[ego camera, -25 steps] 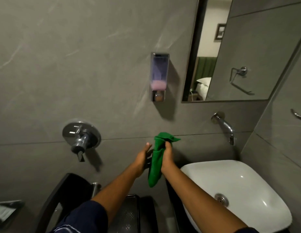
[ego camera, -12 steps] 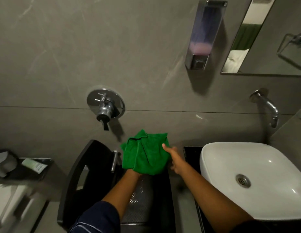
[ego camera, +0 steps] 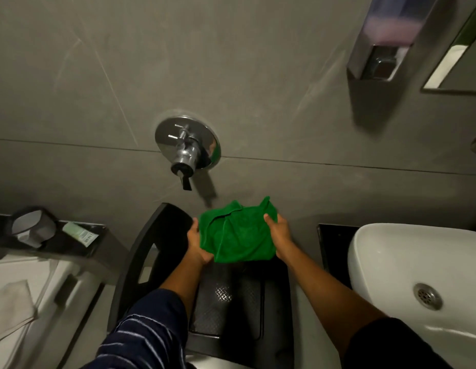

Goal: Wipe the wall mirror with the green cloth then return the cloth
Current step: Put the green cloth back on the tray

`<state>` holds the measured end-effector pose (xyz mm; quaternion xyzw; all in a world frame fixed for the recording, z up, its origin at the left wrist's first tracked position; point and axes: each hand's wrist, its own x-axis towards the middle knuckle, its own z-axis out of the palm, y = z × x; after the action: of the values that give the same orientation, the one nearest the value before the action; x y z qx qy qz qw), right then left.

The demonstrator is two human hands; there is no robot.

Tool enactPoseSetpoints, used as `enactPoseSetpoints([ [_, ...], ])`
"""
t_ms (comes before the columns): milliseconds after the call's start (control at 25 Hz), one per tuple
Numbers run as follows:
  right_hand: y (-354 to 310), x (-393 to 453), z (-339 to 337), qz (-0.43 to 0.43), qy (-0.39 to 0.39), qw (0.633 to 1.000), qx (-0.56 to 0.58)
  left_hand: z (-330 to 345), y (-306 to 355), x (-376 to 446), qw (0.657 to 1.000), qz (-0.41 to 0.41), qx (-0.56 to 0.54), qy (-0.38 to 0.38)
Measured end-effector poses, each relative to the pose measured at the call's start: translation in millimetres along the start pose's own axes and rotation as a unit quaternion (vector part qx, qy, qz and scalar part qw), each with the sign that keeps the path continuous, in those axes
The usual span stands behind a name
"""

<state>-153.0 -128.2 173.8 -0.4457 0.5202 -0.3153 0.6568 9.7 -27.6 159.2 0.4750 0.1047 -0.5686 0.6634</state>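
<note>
A: In the head view, what is changed against half a second before?

B: The crumpled green microfibre cloth (ego camera: pixel 238 233) is now gripped from both sides. The left hand (ego camera: pixel 198 245) is closed on its left lower edge, and the right hand (ego camera: pixel 278 234), which was only touching it earlier, is closed on its right edge, fingers pressed into the fabric. The cloth is held low, above the black plastic chair (ego camera: pixel 231 294). Only a corner of the frameless wall mirror (ego camera: pixel 455 59) is seen, top right.

A: What is meant for the task?

B: The wiping is probably finished; the returning seems to be in progress.

A: Can any writing be read?

B: Dark print is seen on the small pale green sachet (ego camera: pixel 81 233), on the black bench (ego camera: pixel 77 246) at left, but it cannot be read.
</note>
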Motion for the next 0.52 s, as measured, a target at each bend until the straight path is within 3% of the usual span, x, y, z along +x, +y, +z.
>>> enactPoseSetpoints([
  [80,7.1,2.1,2.2,0.019,0.004,1.000,-0.006,-11.4,8.2,7.3,0.999,-0.023,-0.010,-0.029],
  [160,19.8,-3.5,-3.6,0.022,-0.008,0.999,-0.028,-18.0,8.6,1.6,0.996,-0.042,0.058,-0.049],
  [240,106.9,41.4,17.9,0.111,-0.064,0.991,-0.035,-56.2,-24.1,68.2,0.980,-0.065,0.173,-0.080],
  [400,132.0,28.6,14.9,0.172,-0.064,0.979,-0.086,-76.3,-55.1,79.5,0.886,-0.019,0.457,0.077],
  [520,177.0,51.9,16.1,0.173,-0.055,0.976,-0.117,-103.5,-76.5,114.5,0.877,0.014,0.457,0.147],
])
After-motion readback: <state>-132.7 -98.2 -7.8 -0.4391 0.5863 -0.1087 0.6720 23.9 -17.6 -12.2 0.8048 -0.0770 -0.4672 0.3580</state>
